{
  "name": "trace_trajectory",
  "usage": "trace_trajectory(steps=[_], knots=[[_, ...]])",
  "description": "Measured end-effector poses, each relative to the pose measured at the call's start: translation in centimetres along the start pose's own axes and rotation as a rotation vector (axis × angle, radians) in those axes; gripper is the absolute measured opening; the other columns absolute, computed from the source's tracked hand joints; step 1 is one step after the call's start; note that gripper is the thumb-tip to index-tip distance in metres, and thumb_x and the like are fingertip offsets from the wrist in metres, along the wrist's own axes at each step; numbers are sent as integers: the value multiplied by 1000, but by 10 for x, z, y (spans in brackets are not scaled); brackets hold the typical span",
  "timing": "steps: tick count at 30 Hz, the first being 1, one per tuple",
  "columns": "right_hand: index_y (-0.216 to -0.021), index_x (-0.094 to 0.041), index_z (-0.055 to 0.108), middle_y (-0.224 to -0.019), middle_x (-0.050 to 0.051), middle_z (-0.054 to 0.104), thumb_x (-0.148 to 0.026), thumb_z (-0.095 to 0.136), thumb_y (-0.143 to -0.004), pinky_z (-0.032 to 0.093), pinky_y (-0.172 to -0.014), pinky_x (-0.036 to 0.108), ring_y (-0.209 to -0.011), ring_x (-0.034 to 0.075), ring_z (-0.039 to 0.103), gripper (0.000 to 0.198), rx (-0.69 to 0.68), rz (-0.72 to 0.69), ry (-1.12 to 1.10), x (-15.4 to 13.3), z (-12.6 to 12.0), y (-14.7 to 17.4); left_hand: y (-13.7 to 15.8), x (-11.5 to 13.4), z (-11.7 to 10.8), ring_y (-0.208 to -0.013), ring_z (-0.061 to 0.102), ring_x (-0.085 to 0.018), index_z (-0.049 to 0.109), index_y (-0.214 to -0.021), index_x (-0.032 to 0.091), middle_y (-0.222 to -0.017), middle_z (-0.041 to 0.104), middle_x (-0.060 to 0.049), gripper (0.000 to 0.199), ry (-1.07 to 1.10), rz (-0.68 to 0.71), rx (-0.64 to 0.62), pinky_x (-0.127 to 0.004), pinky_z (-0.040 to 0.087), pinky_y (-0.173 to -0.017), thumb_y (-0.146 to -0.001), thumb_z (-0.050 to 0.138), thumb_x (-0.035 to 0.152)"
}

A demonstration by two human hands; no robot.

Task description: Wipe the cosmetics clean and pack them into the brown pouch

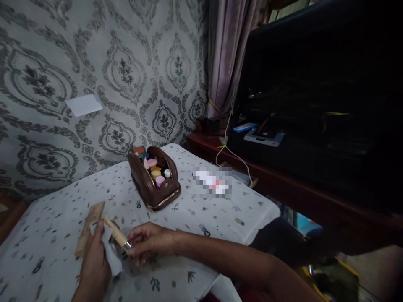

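Observation:
My right hand point(150, 240) is closed in a pinch at the silver-collared end of a brush point(117, 235). The brush has a pale wooden handle that slants up to the left, and its bristle end is hidden by my fingers. My left hand point(95, 261) is closed on a crumpled white tissue or cloth point(112, 256), which hangs below the brush handle. Beside the left hand, a flat tan strip point(90, 226) lies on the patterned tablecloth point(59, 235). Behind both hands, an unzipped brown cosmetic bag point(143, 184) stands with several small containers inside.
A blurred white and red item point(211, 181) lies right of the bag. A white cable point(231, 150) hangs over a dark red wooden stand point(204, 144) with a large black screen point(308, 96) on it. Patterned wallpaper point(126, 71) backs the table.

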State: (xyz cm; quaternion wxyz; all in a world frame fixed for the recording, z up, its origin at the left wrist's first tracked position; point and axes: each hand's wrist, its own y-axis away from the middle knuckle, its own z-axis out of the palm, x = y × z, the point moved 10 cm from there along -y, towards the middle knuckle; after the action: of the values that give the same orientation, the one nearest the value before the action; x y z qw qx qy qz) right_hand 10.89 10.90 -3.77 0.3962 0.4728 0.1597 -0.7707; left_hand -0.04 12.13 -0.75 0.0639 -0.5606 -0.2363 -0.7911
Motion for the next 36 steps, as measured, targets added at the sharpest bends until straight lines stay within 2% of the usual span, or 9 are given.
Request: trace_trajectory(steps=[8, 15, 18, 20, 23, 25, 29, 34, 36], knots=[[-86, -14, 67, -72, -4, 64, -41, 88, -64, 47, -54, 19, -57, 9, 64, 40, 49, -69, 55, -5, -9, 0, -3, -26, 9, -65, 69, -23, 68, -94, 19, -69, 69, -1, 44, -102, -18, -198, -29, 54, -51, -63, 82, 47], [-82, -17, 60, -71, -6, 57, -58, 85, -63, 45, -51, 20, -54, 7, 52, 52, 323, -342, 210, -50, -26, 18, 5, -26, 5, -117, 62, -31, 71, -81, 25, -98, 75, -7, 33, -354, 158, -186, -37, 51, -100, -57, 88, 40], [-86, -18, 56, -65, -7, 55, -66, 79, -66, 44, -51, 22, -51, 8, 54, 57, 343, -405, 209, -71, -25, 28, 7, -23, 21, -119, 59, -36, 73, -79, 25, -98, 75, -8, 33, -429, 194, -303, -42, 46, -108, -56, 86, 46], [-86, -18, 56, -65, -6, 55, -66, 78, -68, 45, -51, 22, -50, 8, 54, 57, 380, -455, 250, -91, -27, 38, 10, -21, 33, -110, 63, -35, 74, -78, 24, -90, 74, -7, 32, -438, 229, -417, -41, 49, -102, -57, 85, 45], [-86, -17, 58, -68, -6, 55, -61, 78, -70, 44, -49, 21, -50, 7, 52, 51, 462, -510, 354, -125, -37, 55, 8, -24, 37, -73, 65, -26, 75, -88, 22, -67, 66, -3, 36, -433, 185, -465, -32, 55, -68, -60, 83, 44], [-90, -17, 60, -72, -5, 56, -57, 78, -72, 44, -47, 21, -49, 6, 51, 47, 518, -532, 424, -150, -48, 65, 6, -33, 34, -50, 52, -18, 74, -94, 20, -54, 56, 1, 42, -426, 102, -458, -25, 43, -47, -62, 82, 47], [-114, -18, 58, -73, -5, 57, -42, 71, -81, 44, -48, 20, -50, 8, 55, 43, 681, -595, 726, -213, -72, 83, 4, -31, 30, -42, 37, -12, 71, -91, 20, -45, 43, 6, 44, -410, 192, -389, -21, 29, -43, -68, 77, 57], [-119, -17, 59, -77, -1, 68, -24, 63, -87, 45, -62, 21, -69, 14, 64, 33, 917, -226, 1564, -271, -95, 74, 3, -34, 33, -44, 38, -12, 67, -87, 21, -48, 43, 5, 49, -426, 256, -402, -21, 29, -43, -74, 67, 68], [-113, -16, 64, -83, 2, 71, -19, 65, -84, 45, -66, 23, -78, 17, 67, 29, 924, -127, 1703, -282, -100, 66, 0, -37, 34, -43, 37, -11, 66, -88, 21, -48, 43, 6, 52, -460, 232, -447, -21, 29, -42, -74, 64, 71]])
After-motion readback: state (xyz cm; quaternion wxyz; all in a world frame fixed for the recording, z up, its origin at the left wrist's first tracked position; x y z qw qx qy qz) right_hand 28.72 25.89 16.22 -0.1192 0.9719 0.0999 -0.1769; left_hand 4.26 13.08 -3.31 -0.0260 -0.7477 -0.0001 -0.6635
